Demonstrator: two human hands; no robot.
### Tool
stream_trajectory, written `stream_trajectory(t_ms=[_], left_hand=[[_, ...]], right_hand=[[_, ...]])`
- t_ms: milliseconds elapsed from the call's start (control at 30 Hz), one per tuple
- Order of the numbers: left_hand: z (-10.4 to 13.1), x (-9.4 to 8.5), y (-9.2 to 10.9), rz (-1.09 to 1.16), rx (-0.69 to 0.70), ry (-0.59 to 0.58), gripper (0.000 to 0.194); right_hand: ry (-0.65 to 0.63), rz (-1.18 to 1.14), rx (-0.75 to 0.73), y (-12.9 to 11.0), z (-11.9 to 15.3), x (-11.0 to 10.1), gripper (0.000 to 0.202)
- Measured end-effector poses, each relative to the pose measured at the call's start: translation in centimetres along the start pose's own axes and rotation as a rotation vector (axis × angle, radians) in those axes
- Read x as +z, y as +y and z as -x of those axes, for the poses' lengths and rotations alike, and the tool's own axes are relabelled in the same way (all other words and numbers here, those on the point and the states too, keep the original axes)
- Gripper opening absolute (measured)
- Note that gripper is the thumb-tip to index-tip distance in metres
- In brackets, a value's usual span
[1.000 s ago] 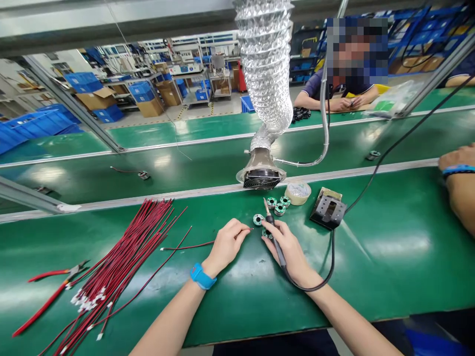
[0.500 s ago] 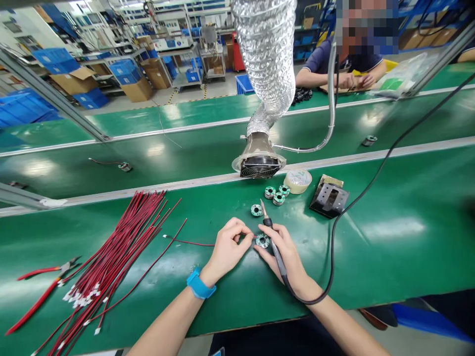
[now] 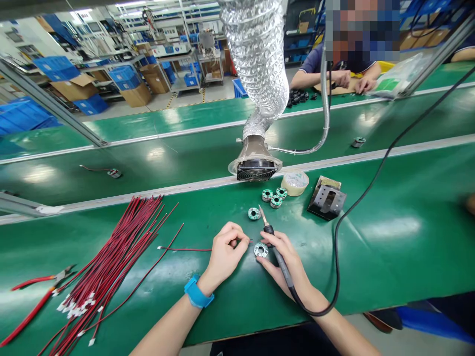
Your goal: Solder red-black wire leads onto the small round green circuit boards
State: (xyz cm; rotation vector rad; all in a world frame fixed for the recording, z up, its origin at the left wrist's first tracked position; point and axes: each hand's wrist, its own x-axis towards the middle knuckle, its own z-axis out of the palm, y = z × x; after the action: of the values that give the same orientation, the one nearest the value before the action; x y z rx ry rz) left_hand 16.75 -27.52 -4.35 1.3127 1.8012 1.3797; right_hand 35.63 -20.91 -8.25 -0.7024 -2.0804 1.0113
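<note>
My left hand [image 3: 229, 249] pinches a thin red wire [image 3: 193, 249] near its end; a white plug sits at the wire's far end, to the left. The wire's tip pokes out just left of a small ring-shaped circuit board [image 3: 261, 250] and looks slightly apart from it. My right hand [image 3: 287, 257] holds a soldering iron [image 3: 282, 264], its tip pointing up and away from me. The thumb and a fingertip of that same hand are at the ring's right side. Beyond it, another ring-shaped part [image 3: 254, 213] lies near the iron's tip.
Red wires [image 3: 118, 257] with white plugs lie bundled at left, beside red-handled cutters [image 3: 55, 282]. Several ring parts [image 3: 276, 200], a tape roll [image 3: 295, 183] and a black metal holder [image 3: 327, 198] stand farther back. A fume duct [image 3: 256, 165] hangs overhead. A co-worker [image 3: 337, 74] sits opposite.
The view has shifted slightly. The ring board now faces up more fully, and the wire's tip has drawn a little away from it. The co-worker's hands have moved apart.
</note>
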Motion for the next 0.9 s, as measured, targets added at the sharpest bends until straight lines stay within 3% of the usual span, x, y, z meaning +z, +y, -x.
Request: stream_trajectory(t_ms=[200, 300, 433, 533, 633, 900], left_hand=[[0.8, 1.0, 0.9, -0.048, 0.028, -0.027, 0.018], [1.1, 1.5, 1.0, -0.071, 0.07, -0.047, 0.017], [1.3, 1.9, 0.9, -0.079, 0.09, -0.05, 0.016], [1.4, 2.2, 0.8, -0.1, 0.105, -0.062, 0.016], [1.5, 2.3, 0.9, -0.13, 0.122, -0.072, 0.015], [1.5, 2.4, 0.9, -0.171, 0.174, -0.08, 0.014]], right_hand=[[0.068, 0.062, -0.059, -0.7, -0.3, 1.2, 0.065], [0.131, 0.059, -0.081, -0.8, 0.3, 0.0, 0.051], [0.327, 0.045, -0.004, -0.8, 2.3, -2.4, 0.024], [0.402, -0.074, 0.082, -0.9, 3.6, -3.3, 0.027], [0.413, -0.159, 0.101, -1.0, 4.2, -3.3, 0.034], [0.33, -0.13, 0.076, -1.3, 2.9, -3.2, 0.034]])
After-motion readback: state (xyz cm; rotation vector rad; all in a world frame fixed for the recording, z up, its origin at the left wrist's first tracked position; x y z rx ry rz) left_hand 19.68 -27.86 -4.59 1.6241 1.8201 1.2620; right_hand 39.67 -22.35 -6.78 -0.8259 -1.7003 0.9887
